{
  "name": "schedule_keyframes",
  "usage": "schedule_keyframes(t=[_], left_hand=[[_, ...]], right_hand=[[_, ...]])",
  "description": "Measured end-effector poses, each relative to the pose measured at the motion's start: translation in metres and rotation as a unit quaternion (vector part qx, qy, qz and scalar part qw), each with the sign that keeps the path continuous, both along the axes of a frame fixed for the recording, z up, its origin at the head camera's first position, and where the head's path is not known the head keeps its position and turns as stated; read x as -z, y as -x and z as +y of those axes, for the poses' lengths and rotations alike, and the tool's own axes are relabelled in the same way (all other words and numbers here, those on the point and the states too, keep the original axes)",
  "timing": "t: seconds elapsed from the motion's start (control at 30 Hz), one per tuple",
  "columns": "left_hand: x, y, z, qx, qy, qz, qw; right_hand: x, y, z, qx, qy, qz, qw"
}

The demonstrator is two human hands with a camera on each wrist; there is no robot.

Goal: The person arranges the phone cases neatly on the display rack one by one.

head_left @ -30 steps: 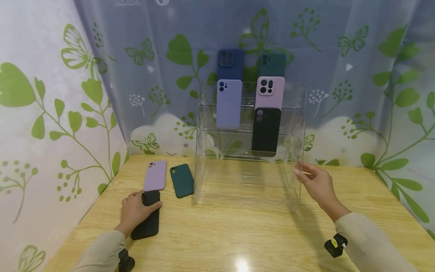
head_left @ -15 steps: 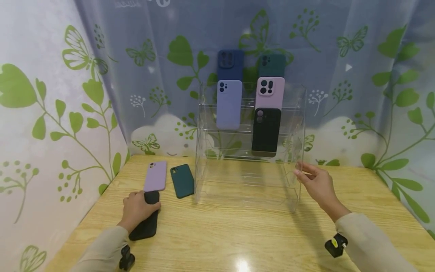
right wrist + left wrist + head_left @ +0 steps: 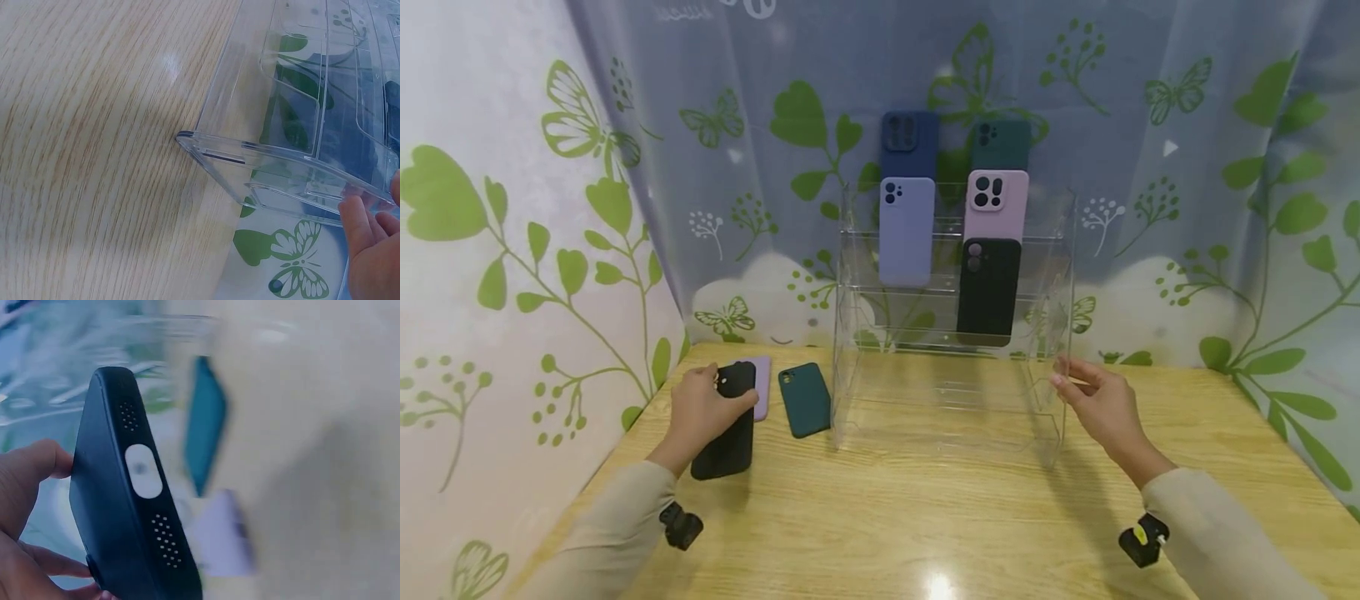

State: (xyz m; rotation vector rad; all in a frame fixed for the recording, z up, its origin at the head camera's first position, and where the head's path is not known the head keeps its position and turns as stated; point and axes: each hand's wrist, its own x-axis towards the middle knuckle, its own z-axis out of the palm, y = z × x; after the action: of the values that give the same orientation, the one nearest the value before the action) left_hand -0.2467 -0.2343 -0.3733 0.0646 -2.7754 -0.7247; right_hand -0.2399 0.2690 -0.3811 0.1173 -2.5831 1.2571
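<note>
My left hand (image 3: 696, 412) grips a black phone case (image 3: 724, 446) by its two long sides, held up off the table. In the left wrist view the bottom edge of this black case, with rows of small holes, faces the camera. Behind it on the table lie a lilac phone case (image 3: 763, 393), partly covered, and a dark green phone case (image 3: 806, 402). My right hand (image 3: 1107, 412) pinches the right side panel of a clear tiered display stand (image 3: 281, 156) between thumb and fingers.
On the stand's tiers lean a navy case (image 3: 921, 162), a lavender case (image 3: 906, 237), a green case (image 3: 1011, 152), a pink case (image 3: 1000, 221) and a black case (image 3: 988, 304). The stand stands on a wooden table (image 3: 880, 517), with patterned curtains at the back and sides.
My left hand has lifted the black phone case off the table and moved it away from me, so it now covers part of the lilac case. My right hand stays put on the stand.
</note>
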Motion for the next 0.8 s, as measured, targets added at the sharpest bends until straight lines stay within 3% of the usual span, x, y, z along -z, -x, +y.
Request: schedule_keyframes(t=[0.2,0.4,0.63,0.8], left_hand=[[-0.045,0.001,0.016,0.026,-0.048,0.045,0.9975],[-0.086,0.003,0.042,0.058,-0.056,0.068,0.9944],[-0.118,0.013,0.083,0.078,-0.108,0.132,0.9822],[-0.135,0.018,0.114,0.096,-0.137,0.200,0.9654]], right_hand=[[-0.001,0.000,0.000,-0.001,-0.001,-0.006,1.0000],[-0.002,-0.001,0.000,0.001,0.002,-0.012,0.9999],[-0.001,-0.001,0.000,0.003,0.005,-0.008,1.0000],[-0.001,0.000,0.000,0.001,0.011,-0.009,0.9999]])
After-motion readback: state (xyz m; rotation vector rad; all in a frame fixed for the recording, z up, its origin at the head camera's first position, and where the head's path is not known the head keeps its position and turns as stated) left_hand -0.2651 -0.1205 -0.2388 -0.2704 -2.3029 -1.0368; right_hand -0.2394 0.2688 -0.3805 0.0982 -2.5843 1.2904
